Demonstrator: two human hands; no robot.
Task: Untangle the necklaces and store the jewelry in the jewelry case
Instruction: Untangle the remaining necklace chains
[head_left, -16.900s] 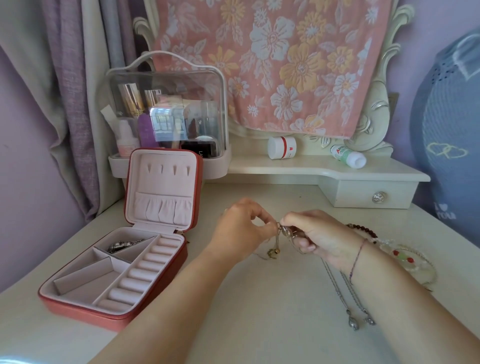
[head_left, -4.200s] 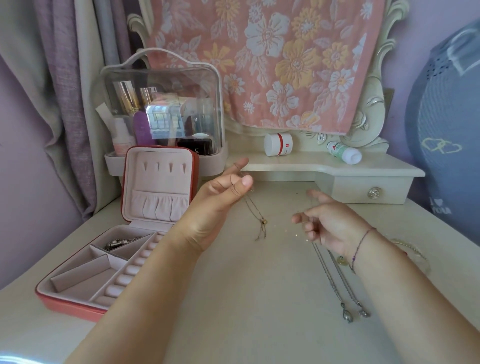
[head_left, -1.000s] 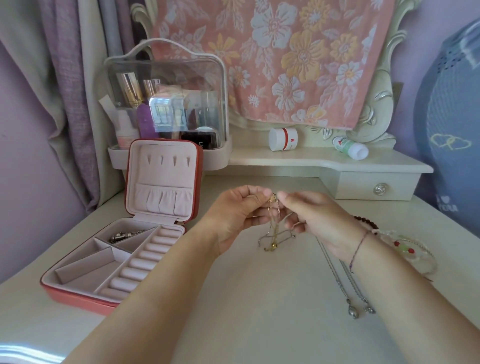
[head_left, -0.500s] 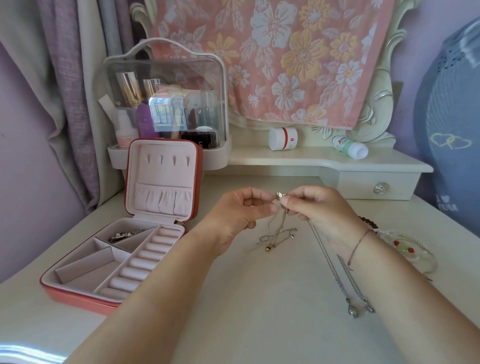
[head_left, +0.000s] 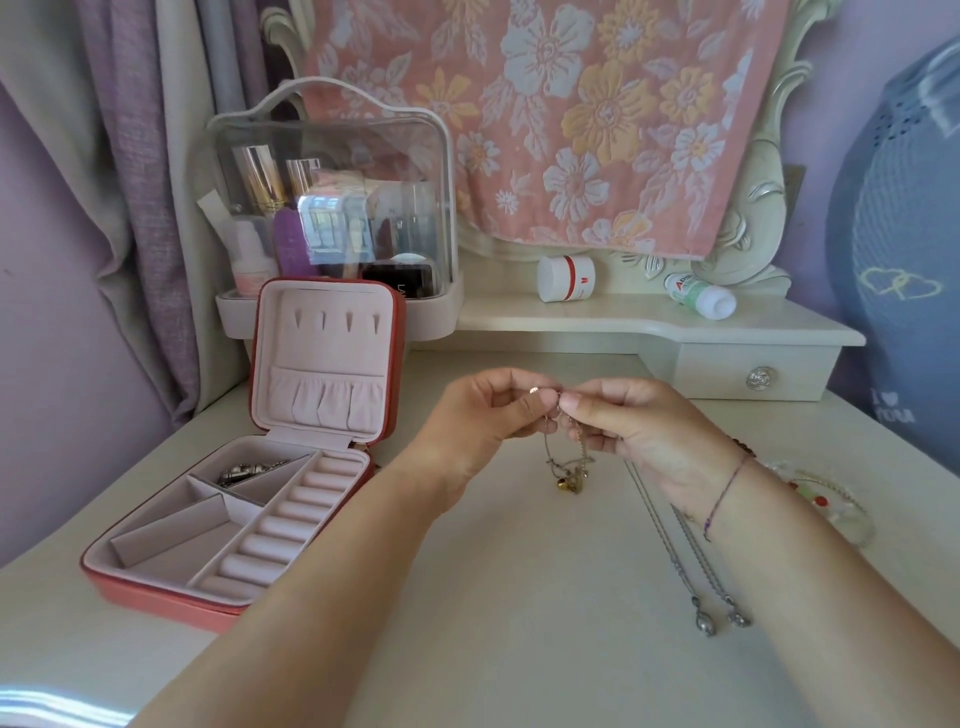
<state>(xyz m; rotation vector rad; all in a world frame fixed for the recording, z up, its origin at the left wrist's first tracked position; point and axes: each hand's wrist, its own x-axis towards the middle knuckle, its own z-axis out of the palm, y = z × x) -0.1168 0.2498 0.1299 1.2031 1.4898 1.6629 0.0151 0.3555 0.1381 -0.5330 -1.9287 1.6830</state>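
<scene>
Cream-painted dressing table (head_left: 519, 597) forms the work surface, with a raised shelf and a small drawer at its rear. A pink floral towel (head_left: 571, 130) hangs over the mirror frame behind it. A clear plastic cosmetics organiser (head_left: 332, 208) stands at rear left.

1. Storage. The red zip jewelry case with pink lining (head_left: 156, 592) lies open at front left, lid upright. Its ring rolls and two front compartments hold nothing visible. The rear compartment holds one small silver piece (head_left: 244, 472); its type cannot be told.

2. Hands. The left hand (head_left: 483, 421) and right hand (head_left: 639, 431) meet above the table centre, fingertips almost touching. Each pinches the top of the thin gold chain necklace (head_left: 563, 467) between thumb and forefinger. The remaining fingers are curled.

3. Work item. The thin gold chain necklace hangs in short loops below the fingers. Its pendant end is bunched at the bottom, at or just above the table.

4. Items pending. A long silver chain necklace (head_left: 691, 561) runs from under the right hand toward the front edge and ends in two small drops. Whether the right hand holds it cannot be told. Beaded bracelets (head_left: 831, 504) lie near the right forearm.

5. Progress (judgement). The task is at an early stage. One piece appears stored. The gold chain looks separate from the silver one but is still looped on itself. Remaining: free it, place it in the case, then store the silver chain and the bracelets.
</scene>
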